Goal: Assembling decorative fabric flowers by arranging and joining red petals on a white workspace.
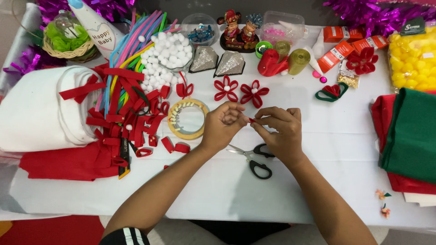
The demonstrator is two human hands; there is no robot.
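white-clothed counter [318,149] strewn with red and green felt [408,136], purple tinsel [372,13] behind. black-handled scissors [254,159] under wrists. left hand [222,124] and right hand [281,131], fingers pinched shut on tiny red felt scrap [251,120] midair above counter.

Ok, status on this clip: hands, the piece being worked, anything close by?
Left hand and right hand both pinching a small red strip above the table. Scissors lie just under the hands. Two red flowers sit beyond, untouched.

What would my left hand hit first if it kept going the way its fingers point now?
The left hand points right, fingertips nearly touching the right hand, both pinching a small red piece. It would probably meet that piece first.
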